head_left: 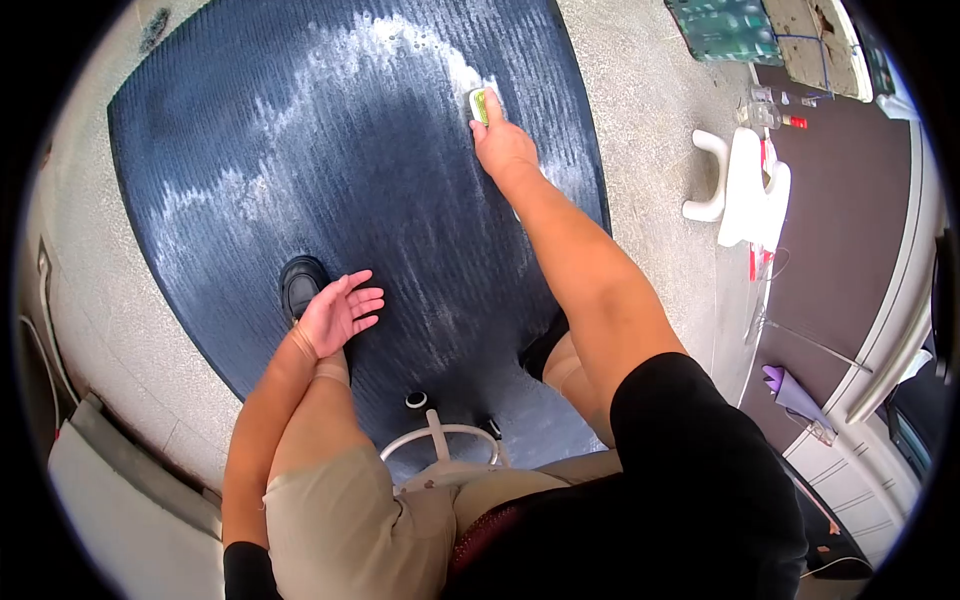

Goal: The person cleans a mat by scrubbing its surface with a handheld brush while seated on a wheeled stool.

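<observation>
A dark blue ribbed mat (400,190) covers the floor in front of me, with a band of white foam (350,50) across its far part. My right hand (502,143) is stretched out over the mat, its fingers closed on a small brush (480,106) with a white and green body. The brush rests at the right end of the foam, and its underside is hidden. Near my knee, my left hand (342,313) is palm up with its fingers apart and holds nothing. A black shoe (302,285) is just beyond it.
I sit on a stool with a ring base (437,436). White plastic chair-like pieces (742,190) lie at the right, near bottles (765,115) and a green crate-like pack (722,30). A purple wrapped item (795,393) is farther right. A grey-white panel (130,510) stands lower left.
</observation>
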The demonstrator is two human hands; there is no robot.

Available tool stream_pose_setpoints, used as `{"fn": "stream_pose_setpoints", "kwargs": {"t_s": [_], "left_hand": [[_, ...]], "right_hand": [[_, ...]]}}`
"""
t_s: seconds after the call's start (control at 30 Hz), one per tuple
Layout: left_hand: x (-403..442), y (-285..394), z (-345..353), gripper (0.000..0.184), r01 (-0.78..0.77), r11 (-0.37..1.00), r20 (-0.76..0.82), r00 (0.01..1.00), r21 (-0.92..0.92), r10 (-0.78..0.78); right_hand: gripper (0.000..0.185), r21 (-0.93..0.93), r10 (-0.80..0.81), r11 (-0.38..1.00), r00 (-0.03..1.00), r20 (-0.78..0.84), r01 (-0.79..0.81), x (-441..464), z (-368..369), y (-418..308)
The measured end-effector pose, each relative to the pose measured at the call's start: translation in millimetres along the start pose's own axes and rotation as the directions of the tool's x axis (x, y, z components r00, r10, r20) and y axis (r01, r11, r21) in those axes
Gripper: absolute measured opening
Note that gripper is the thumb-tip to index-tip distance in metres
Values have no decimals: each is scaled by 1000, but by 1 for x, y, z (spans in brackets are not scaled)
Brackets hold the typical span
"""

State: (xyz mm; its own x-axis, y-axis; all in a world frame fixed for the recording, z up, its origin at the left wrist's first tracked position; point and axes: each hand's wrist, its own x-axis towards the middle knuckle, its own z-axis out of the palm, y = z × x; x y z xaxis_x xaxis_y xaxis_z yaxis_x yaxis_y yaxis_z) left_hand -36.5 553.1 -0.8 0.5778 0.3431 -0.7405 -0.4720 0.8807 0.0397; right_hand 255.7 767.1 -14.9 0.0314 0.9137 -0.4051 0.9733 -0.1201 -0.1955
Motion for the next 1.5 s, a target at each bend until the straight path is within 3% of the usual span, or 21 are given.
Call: {"fn": "stream_pose_setpoints", "kwargs": {"t_s": [0.13,0.2,0.23,0.33,0.37,0.57,0.67,0.73,0.83,1.0,1.1,1.27,1.37,1.5], "left_hand": [[1,2,11,47,-93,994,-66,994,-62,89],[10,2,15,46,-279,952,-129,956,-124,264],[14,2,15,46,-302,945,-139,949,-126,284],[18,2,15,46,-258,959,-129,961,-114,243],[17,1,16,44,-258,961,-134,961,-104,243],[17,-1,12,44,-254,960,-110,964,-119,241],[17,-1,14,44,-236,963,-106,969,-133,223],[17,1,15,44,-220,966,-101,973,-137,207],[15,1,16,45,-206,969,-134,973,-136,188],[20,-1,14,42,-222,968,-136,969,-120,206],[18,-1,13,44,-225,967,-130,969,-118,209],[20,-1,11,41,-241,959,-122,967,-149,224],[16,0,11,41,-242,959,-98,968,-147,229],[18,-3,6,42,-251,957,-75,967,-146,243]], "right_hand": [[63,63,54,996,996,73,-59,-63,20,19],[65,75,44,996,987,157,-57,-123,32,44],[66,79,29,996,986,165,-42,-148,45,61],[67,15,-5,1000,981,196,2,-177,52,80],[66,39,-80,996,990,117,76,-173,56,85],[67,65,-50,997,985,164,40,-176,42,75],[70,105,40,993,977,211,-63,-200,53,76],[70,116,57,989,965,256,-89,-190,44,69],[66,121,-68,991,989,131,52,-127,34,48],[62,143,4,990,996,87,-16,6,-10,-24],[65,134,8,991,998,65,-17,-17,1,-17],[70,108,-43,994,993,109,31,-148,49,80],[69,43,-66,997,989,134,61,-154,44,86],[66,21,-34,999,997,75,32,-59,17,25]]}}
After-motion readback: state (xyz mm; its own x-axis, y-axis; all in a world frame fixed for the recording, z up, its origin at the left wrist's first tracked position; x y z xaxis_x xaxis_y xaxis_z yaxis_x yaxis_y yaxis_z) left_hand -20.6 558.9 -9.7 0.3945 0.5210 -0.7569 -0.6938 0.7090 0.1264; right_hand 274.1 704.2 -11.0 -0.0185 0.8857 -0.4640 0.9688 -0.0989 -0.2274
